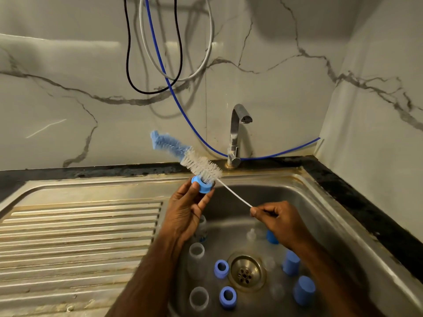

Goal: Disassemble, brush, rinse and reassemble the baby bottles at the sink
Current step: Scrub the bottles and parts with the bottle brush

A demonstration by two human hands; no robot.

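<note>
My left hand [186,210] pinches a blue screw ring [203,184] above the sink's back left corner. A bottle brush [196,162] with white and blue bristles passes through the ring, its head sticking up and to the left. My right hand [278,221] pinches the brush's thin white wire handle [233,194]. In the steel sink [315,216] lie clear bottles [196,253] [198,298], two more blue rings [221,268] [227,297], blue caps [290,263] [304,290] [272,237] and clear teats [251,234], partly hidden by my arms.
The chrome tap [237,133] stands at the sink's back edge, no water running. A ribbed steel draining board [75,239] lies to the left. The drain strainer [246,272] sits mid-basin. A blue hose [183,110] and cables hang on the marble wall.
</note>
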